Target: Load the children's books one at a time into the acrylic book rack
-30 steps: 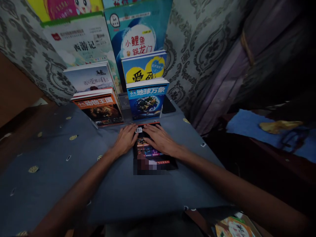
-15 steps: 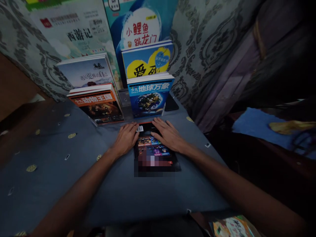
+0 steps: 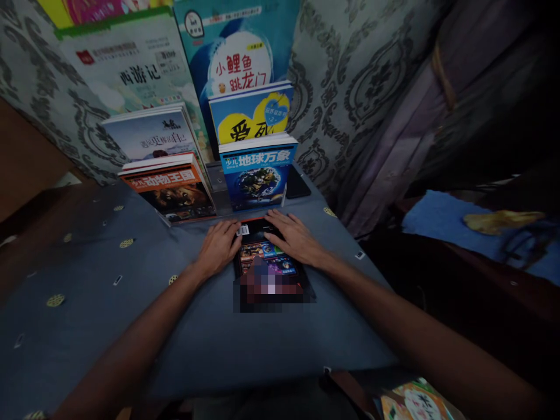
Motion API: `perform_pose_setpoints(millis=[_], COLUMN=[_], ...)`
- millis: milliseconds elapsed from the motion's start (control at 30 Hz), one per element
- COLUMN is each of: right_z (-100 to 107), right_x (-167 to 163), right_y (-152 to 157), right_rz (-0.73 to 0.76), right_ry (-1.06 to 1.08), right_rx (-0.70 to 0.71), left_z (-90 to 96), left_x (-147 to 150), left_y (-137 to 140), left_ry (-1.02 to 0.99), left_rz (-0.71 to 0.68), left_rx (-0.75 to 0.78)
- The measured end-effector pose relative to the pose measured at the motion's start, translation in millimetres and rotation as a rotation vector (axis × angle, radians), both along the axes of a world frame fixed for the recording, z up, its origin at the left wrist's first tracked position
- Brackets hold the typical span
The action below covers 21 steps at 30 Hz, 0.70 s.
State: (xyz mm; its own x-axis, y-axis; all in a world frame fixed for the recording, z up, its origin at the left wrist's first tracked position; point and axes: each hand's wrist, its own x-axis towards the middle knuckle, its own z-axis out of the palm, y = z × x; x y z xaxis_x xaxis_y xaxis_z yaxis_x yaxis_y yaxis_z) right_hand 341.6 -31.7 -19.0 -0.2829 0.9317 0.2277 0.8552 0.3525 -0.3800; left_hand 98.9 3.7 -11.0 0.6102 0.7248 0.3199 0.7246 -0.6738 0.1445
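A dark book (image 3: 262, 252) lies on the table, its back cover up, with a white barcode at the far left corner and rows of small coloured pictures. Its near part is covered by a pixelated patch. My left hand (image 3: 219, 247) rests at the book's left edge, fingers stretched forward by the barcode. On the far right part of the cover lies my right hand (image 3: 295, 238), fingers extended and thumb pointing inward. Just beyond the book stand a blue book with a globe (image 3: 258, 178) and an orange-topped book with a lion (image 3: 172, 192).
Taller books (image 3: 242, 64) stand behind, against a patterned curtain (image 3: 350, 76). A dark phone-like object (image 3: 298, 182) lies right of the globe book. The cloth-covered table (image 3: 144, 280) drops off at right. Below its near edge is another colourful book (image 3: 417, 402); a blue cloth (image 3: 437, 219) lies farther right.
The camera view has shifted slightly, so the books and hands appear a little farther left. Both hands stay on the dark book in nearly the same pose.
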Motion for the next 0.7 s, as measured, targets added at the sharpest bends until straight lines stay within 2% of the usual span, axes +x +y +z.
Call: perform_pose_setpoints(millis=[167, 300, 400, 600, 700], right_z=[-5, -7, -6, -1, -2], right_x=[14, 19, 18, 12, 12], right_y=[8, 12, 13, 11, 9], right_rz=[-0.060, -0.077, -0.083, -0.099, -0.127], right_ry=[0.123, 0.152, 0.136, 0.076, 0.069], right_rx=[0.078, 0.084, 0.082, 0.065, 0.076], left_z=[-3.2, -0.2, 2.3, 4.1, 5.2], left_x=[-2, -4, -5, -4, -5], left_y=[0, -3, -4, -5, -8], left_ry=[-0.041, -0.076, -0.067, -0.054, -0.049], left_rz=[-0.010, -0.120, -0.190, -0.182, -0.229], left_rx=[0.025, 0.036, 0.027, 0.007, -0.011])
